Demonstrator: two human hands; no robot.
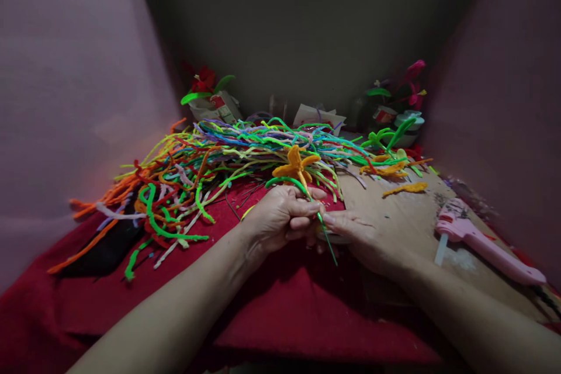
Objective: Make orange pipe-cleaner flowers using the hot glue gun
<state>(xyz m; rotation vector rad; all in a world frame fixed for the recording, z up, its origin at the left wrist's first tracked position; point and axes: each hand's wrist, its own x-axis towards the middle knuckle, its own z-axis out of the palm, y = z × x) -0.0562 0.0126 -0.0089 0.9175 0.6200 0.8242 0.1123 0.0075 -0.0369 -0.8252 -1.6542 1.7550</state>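
Observation:
An orange pipe cleaner flower (296,165) stands tilted above my hands, its thin green stem (328,238) running down between them. My left hand (280,213) pinches the stem below the petals, beside a curved green leaf (289,182). Lower on the same stem, the thumb and fingers of my right hand (355,231) are closed on it; some of those fingers are hidden. Behind the flower lies a big heap of coloured pipe cleaners (263,143).
A pink glue gun (486,242) lies on the cardboard (372,204) at right, near loose orange petal pieces (405,189). Red cloth (280,315) covers the table. Finished flowers in containers stand at the back left (205,79) and back right. Pinkish walls rise at both sides.

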